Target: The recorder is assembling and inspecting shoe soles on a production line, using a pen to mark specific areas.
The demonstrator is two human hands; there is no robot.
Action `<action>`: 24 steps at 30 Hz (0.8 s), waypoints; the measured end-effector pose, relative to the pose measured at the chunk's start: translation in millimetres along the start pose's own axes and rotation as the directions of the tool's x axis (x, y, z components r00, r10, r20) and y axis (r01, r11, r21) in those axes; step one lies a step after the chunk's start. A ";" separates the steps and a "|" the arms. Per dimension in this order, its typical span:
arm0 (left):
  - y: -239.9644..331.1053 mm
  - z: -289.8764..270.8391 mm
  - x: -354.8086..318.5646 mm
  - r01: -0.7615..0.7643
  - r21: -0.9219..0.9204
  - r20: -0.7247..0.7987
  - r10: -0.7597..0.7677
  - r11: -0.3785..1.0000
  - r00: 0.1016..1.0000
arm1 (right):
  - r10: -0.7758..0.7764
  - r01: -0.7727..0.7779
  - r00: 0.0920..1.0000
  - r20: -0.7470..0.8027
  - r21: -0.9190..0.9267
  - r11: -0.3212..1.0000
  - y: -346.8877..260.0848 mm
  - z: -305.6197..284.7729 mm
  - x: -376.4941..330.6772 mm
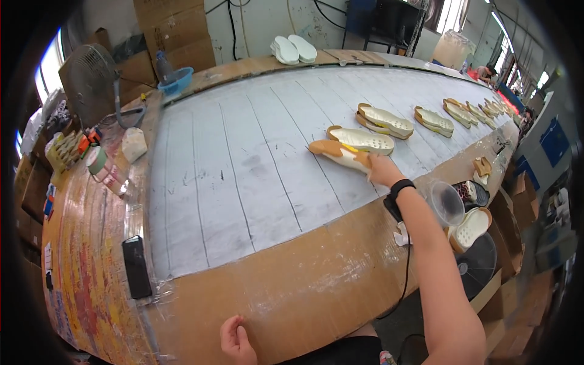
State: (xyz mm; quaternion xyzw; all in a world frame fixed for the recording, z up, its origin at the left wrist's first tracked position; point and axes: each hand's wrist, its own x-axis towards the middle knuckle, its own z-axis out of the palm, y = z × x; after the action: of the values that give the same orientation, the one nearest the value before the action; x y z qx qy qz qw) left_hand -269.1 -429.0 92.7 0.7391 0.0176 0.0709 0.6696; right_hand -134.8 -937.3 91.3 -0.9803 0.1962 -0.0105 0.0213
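Observation:
My right hand grips one end of a brown and cream shoe sole, which lies tilted at the near side of the white belt. Just beyond it is another cream sole with small holes and a brown rim, close beside the held one. A further pair of soles sits behind, and more such soles run in a line toward the far right. Low in the picture, my left hand is loosely closed over the brown board edge, with nothing visible in it.
A phone lies at the belt's left edge, near a jar. White soles stand on the far ledge, by a blue basin and fan. Beside my right forearm are a clear tub, a sole and a cable.

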 end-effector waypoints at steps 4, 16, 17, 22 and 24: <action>-9.9 -7.2 1.8 -0.041 0.124 0.118 0.026 0.991 0.993 | 0.230 0.008 0.774 -0.590 0.372 0.928 38.6 -31.3 32.1; 5.8 -1.9 9.5 -0.128 0.349 0.165 0.073 0.928 0.983 | 0.827 -0.306 0.506 -0.244 0.846 0.437 101.9 57.9 101.6; 7.1 -1.4 8.5 -0.109 0.328 0.161 0.059 0.938 0.985 | 0.827 -0.238 0.530 -0.188 0.903 0.358 95.1 53.8 99.9; 10.7 1.1 6.3 -0.102 0.335 0.153 0.053 0.937 0.987 | 0.490 -0.401 0.810 0.323 0.914 0.061 24.8 -6.5 62.4; 2.6 -1.9 5.8 -0.202 0.360 0.251 0.114 0.911 0.961 | 0.362 -0.465 0.827 0.430 0.885 0.013 13.8 -6.2 51.6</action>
State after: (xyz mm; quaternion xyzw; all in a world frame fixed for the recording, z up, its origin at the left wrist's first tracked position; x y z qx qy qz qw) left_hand -263.8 -426.7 96.0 0.8574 -0.1047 0.0363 0.5026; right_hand -92.6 -970.1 97.5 -0.6260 0.4171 -0.0872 0.6531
